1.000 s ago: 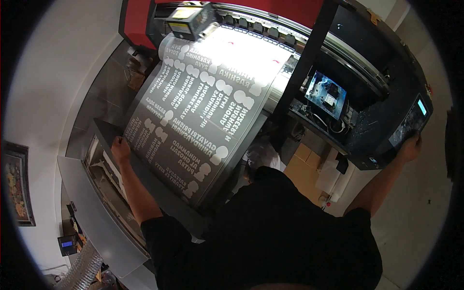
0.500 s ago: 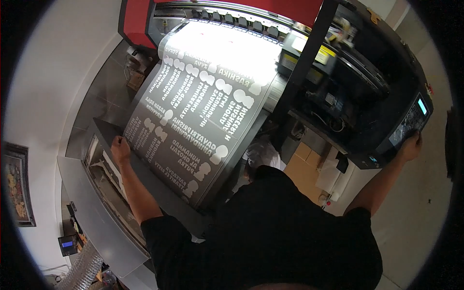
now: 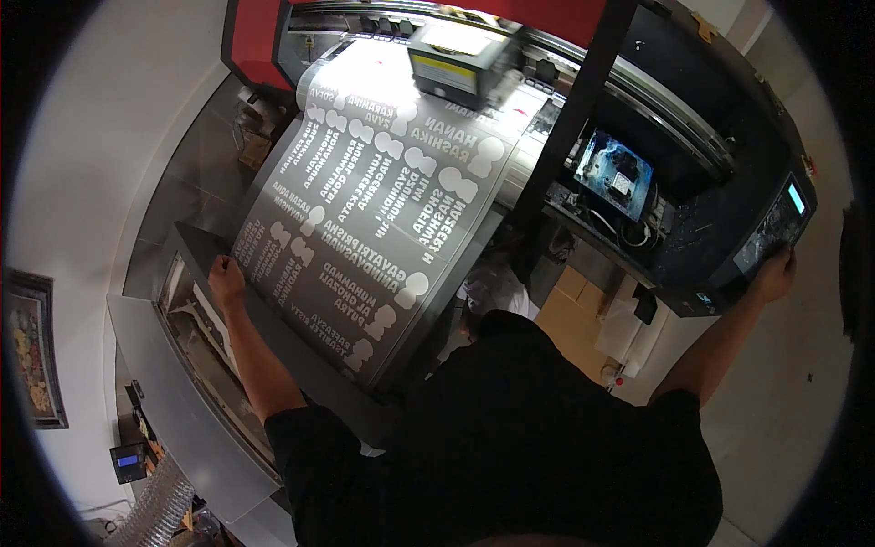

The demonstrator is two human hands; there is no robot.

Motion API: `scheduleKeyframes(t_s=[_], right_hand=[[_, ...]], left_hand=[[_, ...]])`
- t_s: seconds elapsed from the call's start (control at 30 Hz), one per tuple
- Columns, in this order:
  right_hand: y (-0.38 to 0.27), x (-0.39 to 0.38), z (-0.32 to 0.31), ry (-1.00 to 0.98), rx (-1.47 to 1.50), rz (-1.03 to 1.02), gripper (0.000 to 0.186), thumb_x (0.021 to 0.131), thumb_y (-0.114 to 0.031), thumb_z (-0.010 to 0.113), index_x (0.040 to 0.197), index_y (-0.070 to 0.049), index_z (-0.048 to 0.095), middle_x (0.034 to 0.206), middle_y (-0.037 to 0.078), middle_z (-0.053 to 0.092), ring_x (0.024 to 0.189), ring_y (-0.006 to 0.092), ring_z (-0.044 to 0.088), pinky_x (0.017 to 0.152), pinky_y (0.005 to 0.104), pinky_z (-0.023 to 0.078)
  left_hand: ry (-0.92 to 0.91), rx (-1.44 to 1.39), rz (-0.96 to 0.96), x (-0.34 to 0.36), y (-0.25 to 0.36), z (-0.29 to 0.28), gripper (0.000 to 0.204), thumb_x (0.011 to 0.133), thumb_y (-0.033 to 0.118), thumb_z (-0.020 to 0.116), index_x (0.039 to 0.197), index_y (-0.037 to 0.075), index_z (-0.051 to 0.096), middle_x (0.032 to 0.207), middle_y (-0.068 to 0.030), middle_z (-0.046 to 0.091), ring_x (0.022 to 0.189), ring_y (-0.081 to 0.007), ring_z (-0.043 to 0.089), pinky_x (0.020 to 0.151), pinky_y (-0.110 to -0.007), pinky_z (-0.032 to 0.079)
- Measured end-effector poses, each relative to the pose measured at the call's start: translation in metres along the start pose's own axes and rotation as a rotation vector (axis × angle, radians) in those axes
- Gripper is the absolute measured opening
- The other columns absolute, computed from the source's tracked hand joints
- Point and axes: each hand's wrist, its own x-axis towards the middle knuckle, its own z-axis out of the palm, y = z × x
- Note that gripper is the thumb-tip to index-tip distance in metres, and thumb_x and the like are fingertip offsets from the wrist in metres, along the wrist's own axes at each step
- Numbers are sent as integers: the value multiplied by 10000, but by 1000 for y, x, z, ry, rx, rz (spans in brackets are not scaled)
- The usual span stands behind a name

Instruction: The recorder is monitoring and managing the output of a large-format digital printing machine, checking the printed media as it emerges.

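A wide-format printer [image 3: 260,41] with a red and black body stands before me. Film [image 3: 365,219] with rows of pale mirrored lettering and rounded shapes runs down its front slope. My left hand [image 3: 226,281] is closed at the rim of the dark grey cover [image 3: 196,239], left of the film; its fingertips are partly hidden. Far to the right, my right hand [image 3: 775,276] curls round the lower edge of the control panel [image 3: 770,228], which has a small lit screen. Over the film's brightly lit upper part is the print carriage [image 3: 451,64], blurred by motion.
A dark upright post [image 3: 570,137] divides the film from the open right bay, where a blue-lit plate [image 3: 615,173] shows. Cardboard [image 3: 570,314] and a clear roll [image 3: 629,324] lie below. Bubble wrap [image 3: 155,501] and a small display box [image 3: 128,462] sit at lower left.
The print carriage has travelled left from beside the post to above the film, uncovering the blue-lit plate in the right bay. Both my hands have stayed in place.
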Motion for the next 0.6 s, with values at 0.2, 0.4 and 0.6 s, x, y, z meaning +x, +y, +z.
scheduleKeyframes(t_s=[0.2,0.4,0.6], right_hand=[[4,1,2,18,-59,-7,426,853,-374,423,1125,-82,572,1147,142,544,1055,302,513,902,413,375],[13,9,4,23,-63,-38,420,844,-392,442,1092,-92,598,1125,123,563,1040,286,526,884,404,386],[6,5,4,18,-48,13,412,844,-394,438,1090,-109,604,1131,117,562,1042,290,526,882,399,389]], left_hand=[[6,-32,4,-1,3,-2,214,772,208,447,815,37,568,709,-139,559,609,-289,508,588,-397,407],[27,22,5,0,-2,-1,216,758,198,457,820,28,574,720,-136,571,624,-290,531,589,-383,411],[22,15,0,0,2,0,221,760,202,450,827,39,584,732,-139,580,628,-286,540,580,-387,412]])
